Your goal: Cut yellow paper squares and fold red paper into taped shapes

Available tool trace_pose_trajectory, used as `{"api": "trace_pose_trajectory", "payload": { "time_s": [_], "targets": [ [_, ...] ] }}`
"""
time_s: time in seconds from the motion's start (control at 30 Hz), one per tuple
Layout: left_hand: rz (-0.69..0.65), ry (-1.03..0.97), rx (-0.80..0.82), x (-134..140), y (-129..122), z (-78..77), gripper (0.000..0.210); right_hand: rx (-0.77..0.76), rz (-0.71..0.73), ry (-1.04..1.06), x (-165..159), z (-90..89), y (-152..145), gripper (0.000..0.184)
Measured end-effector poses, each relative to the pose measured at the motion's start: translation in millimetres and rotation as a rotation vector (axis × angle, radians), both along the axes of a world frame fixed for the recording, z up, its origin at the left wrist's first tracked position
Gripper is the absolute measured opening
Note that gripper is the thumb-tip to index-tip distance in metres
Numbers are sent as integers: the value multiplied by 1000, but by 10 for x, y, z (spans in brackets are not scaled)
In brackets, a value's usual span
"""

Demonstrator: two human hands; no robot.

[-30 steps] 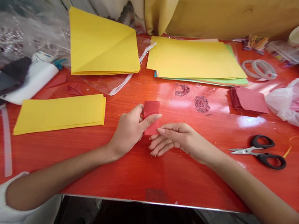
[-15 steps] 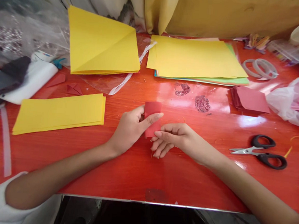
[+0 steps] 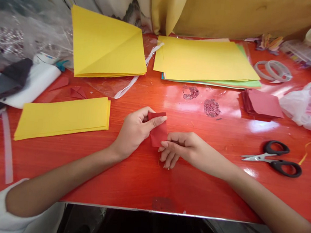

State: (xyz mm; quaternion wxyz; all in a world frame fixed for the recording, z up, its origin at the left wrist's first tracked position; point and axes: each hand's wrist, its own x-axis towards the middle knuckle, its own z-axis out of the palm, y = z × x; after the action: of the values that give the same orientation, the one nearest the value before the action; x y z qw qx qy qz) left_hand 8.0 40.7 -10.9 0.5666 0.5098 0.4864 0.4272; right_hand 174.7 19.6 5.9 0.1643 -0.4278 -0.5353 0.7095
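Note:
A small piece of red paper [image 3: 158, 133] is held up above the red table, between my two hands. My left hand [image 3: 135, 131] grips its upper left part, thumb across the front and fingers behind. At the lower right corner, my right hand [image 3: 181, 147] pinches the paper between thumb and index finger, its other fingers curled below. A thin yellowish strand hangs near those fingers. Black-handled scissors [image 3: 273, 158] lie to the right of my right hand, blades apart. Left of my left hand is a stack of yellow paper strips [image 3: 64, 117].
Behind my hands lie yellow sheets [image 3: 109, 44] and a pile of coloured paper [image 3: 208, 59]. Red paper squares [image 3: 265, 103], tape rolls [image 3: 276, 71] and a white plastic bag [image 3: 307, 103] are at the right. Folded red pieces [image 3: 78, 92] sit left. The table's front edge [image 3: 126, 209] is near me.
The red paper has come slightly lower and tilted, its top edge now closer to my left thumb. My right hand has shifted a little down, still at the lower corner.

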Motion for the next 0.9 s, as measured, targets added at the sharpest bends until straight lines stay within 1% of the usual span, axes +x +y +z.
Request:
{"api": "trace_pose_trajectory", "payload": {
  "time_s": [0.2, 0.3, 0.5, 0.63, 0.7, 0.73, 0.83, 0.9],
  "targets": [
    [25, 51, -54, 9, -5, 15, 32, 5, 13, -11, 5, 9, -10, 22],
    [22, 62, -50, 5, -8, 18, 32, 0, 11, -2, 11, 7, -7, 22],
    [8, -15, -4, -21, 8, 3, 26, -45, -37, 23, 29, 3, 19, 22],
    [-25, 65, 14, -33, -14, 21, 29, -44, 36, -17, 39, 25, 25, 23],
    [-57, 125, 37, -33, -36, 39, 29, -25, 47, -36, 39, 37, 28, 23],
    [-72, 156, 51, -32, -47, 47, 29, -4, 29, -43, 36, 41, 30, 23],
    [-107, 235, 104, -26, -66, 62, 26, 79, -88, -50, 28, 38, 35, 26],
    [-131, 248, 131, -20, -65, 62, 23, 116, -146, -39, 31, 29, 36, 30]
  ]
}}
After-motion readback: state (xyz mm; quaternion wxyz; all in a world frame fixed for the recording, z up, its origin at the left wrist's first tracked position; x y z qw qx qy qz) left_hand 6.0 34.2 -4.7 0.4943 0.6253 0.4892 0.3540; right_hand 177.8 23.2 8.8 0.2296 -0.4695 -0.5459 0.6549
